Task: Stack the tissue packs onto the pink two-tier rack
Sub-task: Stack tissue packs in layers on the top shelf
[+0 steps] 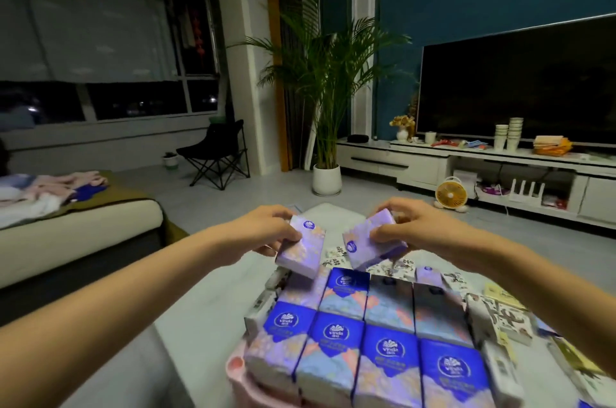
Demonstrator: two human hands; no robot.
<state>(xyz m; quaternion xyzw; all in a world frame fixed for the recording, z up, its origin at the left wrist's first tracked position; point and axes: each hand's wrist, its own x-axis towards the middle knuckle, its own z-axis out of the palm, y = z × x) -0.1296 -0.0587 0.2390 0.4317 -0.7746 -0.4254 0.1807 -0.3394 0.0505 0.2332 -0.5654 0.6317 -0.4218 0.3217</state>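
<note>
The left hand (270,231) pinched a lilac pack (301,249) by its far end, the pack tilted with its near end dipping toward the load below. Just right of it, with a gap between, the right hand (413,224) gripped a second pack (373,241) in the same manner, slanted the opposite way. The hands were apart, each closed around its own pack, both in the air above the far edge of the stacked packs (366,341). Those lay in tight rows on the pink rack (237,372), of which only a rounded rim showed at the near left; its tiers were hidden.

By my reading, the carry was the step in hand and this layer was nearly full. The next move would call for levelling each pack and setting it into the far row, flush with its neighbours, without nudging the rows loose. Loose packs (500,321) in a paler print lay at the right.

The rack stood on a pale cushioned surface (206,301). At far left was a sofa (76,227) strewn with clothes, then a black folding chair (216,154) below a dark window, a potted palm (328,74), a small yellow fan (450,196) on the floor, and a large dark television (520,84) over a white cabinet (376,157) bearing paper cups (508,136).
</note>
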